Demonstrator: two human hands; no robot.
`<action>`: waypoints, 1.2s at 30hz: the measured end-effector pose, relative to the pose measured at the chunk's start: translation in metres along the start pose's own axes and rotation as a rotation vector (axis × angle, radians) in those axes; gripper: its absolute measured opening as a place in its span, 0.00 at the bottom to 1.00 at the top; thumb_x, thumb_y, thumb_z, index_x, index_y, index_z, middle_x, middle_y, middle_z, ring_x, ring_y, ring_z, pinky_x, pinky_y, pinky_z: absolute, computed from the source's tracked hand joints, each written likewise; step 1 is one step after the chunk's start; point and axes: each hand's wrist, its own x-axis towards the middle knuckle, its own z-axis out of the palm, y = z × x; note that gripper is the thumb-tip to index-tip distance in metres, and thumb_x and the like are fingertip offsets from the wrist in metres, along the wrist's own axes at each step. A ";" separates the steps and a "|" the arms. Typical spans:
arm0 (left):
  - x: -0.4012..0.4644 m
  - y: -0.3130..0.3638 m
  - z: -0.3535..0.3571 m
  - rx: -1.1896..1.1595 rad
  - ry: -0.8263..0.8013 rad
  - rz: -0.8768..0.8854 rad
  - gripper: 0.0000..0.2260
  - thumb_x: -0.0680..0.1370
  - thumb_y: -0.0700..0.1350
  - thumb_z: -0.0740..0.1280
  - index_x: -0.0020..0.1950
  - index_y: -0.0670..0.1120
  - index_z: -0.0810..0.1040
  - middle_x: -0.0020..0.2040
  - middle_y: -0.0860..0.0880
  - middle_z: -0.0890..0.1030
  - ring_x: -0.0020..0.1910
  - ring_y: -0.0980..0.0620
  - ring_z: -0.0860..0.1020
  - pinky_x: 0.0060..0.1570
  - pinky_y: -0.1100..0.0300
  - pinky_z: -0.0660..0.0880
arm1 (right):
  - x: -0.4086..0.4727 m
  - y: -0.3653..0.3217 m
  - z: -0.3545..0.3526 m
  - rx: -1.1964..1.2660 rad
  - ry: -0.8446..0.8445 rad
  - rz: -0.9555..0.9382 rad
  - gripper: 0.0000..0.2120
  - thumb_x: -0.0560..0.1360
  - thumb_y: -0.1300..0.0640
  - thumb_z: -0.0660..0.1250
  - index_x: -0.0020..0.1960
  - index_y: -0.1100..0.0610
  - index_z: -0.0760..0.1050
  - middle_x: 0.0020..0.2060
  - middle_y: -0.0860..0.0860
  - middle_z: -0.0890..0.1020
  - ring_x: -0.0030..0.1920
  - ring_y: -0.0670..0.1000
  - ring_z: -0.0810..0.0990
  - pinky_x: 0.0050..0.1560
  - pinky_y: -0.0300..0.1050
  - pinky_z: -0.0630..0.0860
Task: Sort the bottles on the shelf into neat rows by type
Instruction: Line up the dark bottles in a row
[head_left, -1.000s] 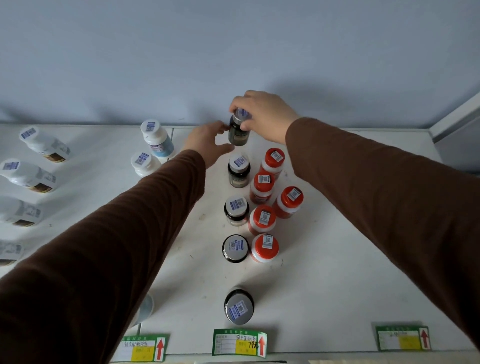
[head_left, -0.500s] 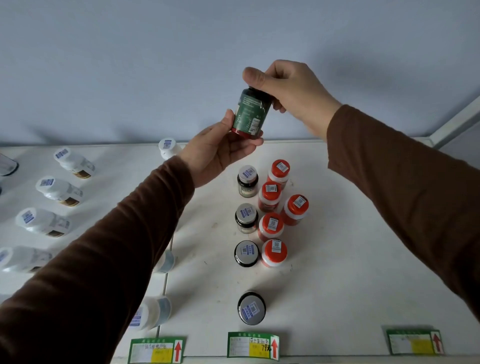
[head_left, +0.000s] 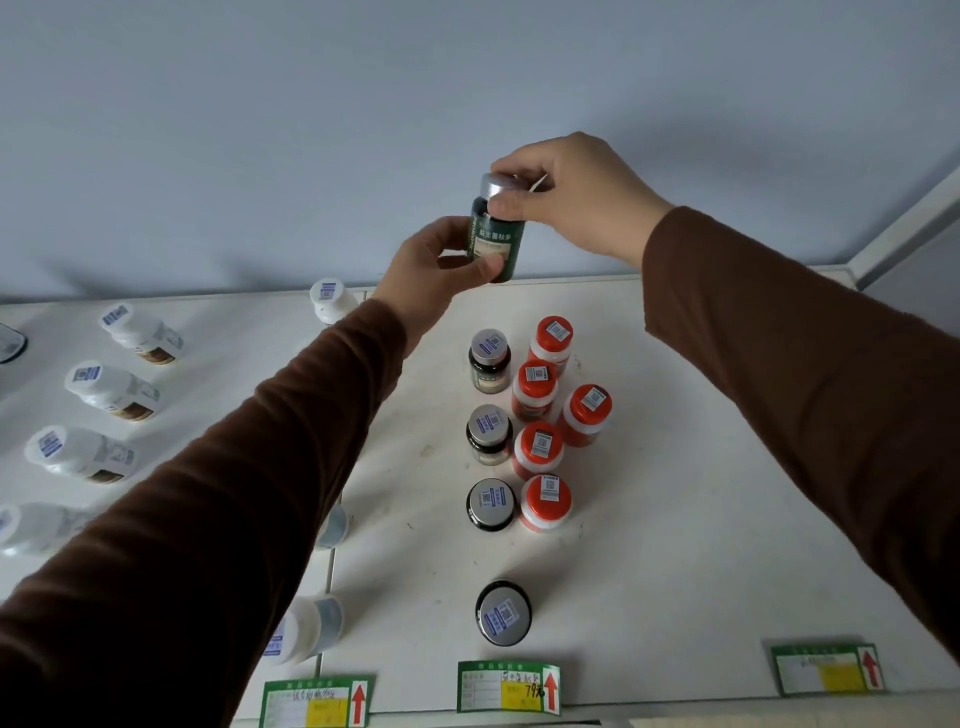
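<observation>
A dark green bottle (head_left: 497, 236) with a silver cap is held up in the air above the back of the white shelf (head_left: 675, 519). My left hand (head_left: 439, 265) grips its lower body and my right hand (head_left: 571, 192) pinches its cap. On the shelf below stands a column of dark silver-capped bottles (head_left: 488, 431), with one more (head_left: 503, 613) apart near the front. Beside the column stand several red-capped bottles (head_left: 540, 447). White bottles (head_left: 111, 389) stand in a line at the left.
Green price tags (head_left: 509, 686) line the shelf's front edge. More white bottles (head_left: 306, 629) sit partly hidden under my left sleeve. A grey back wall (head_left: 311, 130) closes the shelf, and a white frame edge (head_left: 904, 223) runs at the right.
The dark green bottle was lifted off the back of the shelf by my right hand. My left hand came onto its body, and the bottle now stands more upright in both hands.
</observation>
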 end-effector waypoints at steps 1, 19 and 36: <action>0.003 -0.002 -0.002 0.073 0.023 0.004 0.16 0.72 0.41 0.73 0.59 0.44 0.77 0.55 0.45 0.82 0.53 0.47 0.82 0.59 0.53 0.77 | 0.003 0.001 0.003 -0.011 -0.019 -0.006 0.20 0.74 0.49 0.71 0.64 0.54 0.78 0.56 0.50 0.82 0.54 0.48 0.79 0.61 0.50 0.76; 0.039 -0.064 -0.031 1.240 -0.061 -0.029 0.24 0.75 0.46 0.69 0.70 0.47 0.70 0.67 0.45 0.73 0.66 0.43 0.71 0.65 0.51 0.67 | 0.024 0.061 0.086 -0.351 -0.172 0.018 0.20 0.72 0.51 0.72 0.62 0.53 0.76 0.57 0.52 0.80 0.56 0.54 0.77 0.50 0.43 0.67; -0.022 -0.024 -0.015 1.202 0.061 0.015 0.20 0.76 0.46 0.68 0.68 0.48 0.72 0.66 0.46 0.74 0.66 0.44 0.71 0.65 0.51 0.67 | -0.021 0.045 0.061 -0.338 0.003 -0.119 0.17 0.75 0.47 0.68 0.62 0.51 0.76 0.56 0.50 0.78 0.57 0.52 0.74 0.52 0.43 0.67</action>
